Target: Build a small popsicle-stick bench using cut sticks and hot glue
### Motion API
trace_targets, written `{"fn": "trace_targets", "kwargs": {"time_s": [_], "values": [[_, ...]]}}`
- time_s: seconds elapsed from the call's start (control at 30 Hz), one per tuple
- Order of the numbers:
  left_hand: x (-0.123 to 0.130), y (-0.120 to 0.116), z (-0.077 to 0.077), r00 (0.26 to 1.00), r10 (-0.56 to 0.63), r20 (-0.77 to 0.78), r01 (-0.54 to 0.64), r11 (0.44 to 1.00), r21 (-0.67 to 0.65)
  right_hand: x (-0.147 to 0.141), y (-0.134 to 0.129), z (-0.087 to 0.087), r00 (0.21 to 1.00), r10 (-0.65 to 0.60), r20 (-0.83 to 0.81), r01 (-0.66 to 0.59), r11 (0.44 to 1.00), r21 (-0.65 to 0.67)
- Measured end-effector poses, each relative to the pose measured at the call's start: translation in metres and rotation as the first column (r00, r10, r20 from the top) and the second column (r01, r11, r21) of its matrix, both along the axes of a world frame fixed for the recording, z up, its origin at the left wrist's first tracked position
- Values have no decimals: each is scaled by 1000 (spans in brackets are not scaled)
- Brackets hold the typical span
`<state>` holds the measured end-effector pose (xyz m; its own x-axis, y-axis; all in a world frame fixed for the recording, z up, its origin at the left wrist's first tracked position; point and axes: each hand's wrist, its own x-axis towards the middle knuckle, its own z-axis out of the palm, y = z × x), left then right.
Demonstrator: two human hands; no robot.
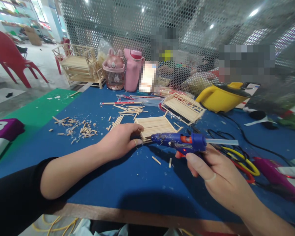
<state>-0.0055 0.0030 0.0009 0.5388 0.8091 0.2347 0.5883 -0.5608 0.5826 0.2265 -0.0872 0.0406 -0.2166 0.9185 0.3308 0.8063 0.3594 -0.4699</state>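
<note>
Gripping glue gun (173, 140) in right hand (215, 175); left hand (120, 139) pinches stick panel (158, 125) by its left edge, on surface (110, 186). Panel looks light, stiff, snappable: hold by edges.

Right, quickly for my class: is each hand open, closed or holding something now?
Left hand: holding the wooden-stick panel by its left end.
Right hand: closed around the blue hot glue gun.

2 hands (121, 139) (217, 177), 1 glue gun (168, 140), 2 btls (132, 73) (114, 77) (1 eared)
</note>
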Motion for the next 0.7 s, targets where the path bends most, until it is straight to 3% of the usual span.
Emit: {"fn": "trace_targets", "kwargs": {"time_s": [0.4,0.7], "values": [[1,0,1,1000,6,5,-6,1000,-7,2,-2,-6,997,25,70,-28,999,38],[0,-1,1,1000,16,7,-16,999,-30,7,-6,-13,972,98,213,-130,981,145]]}}
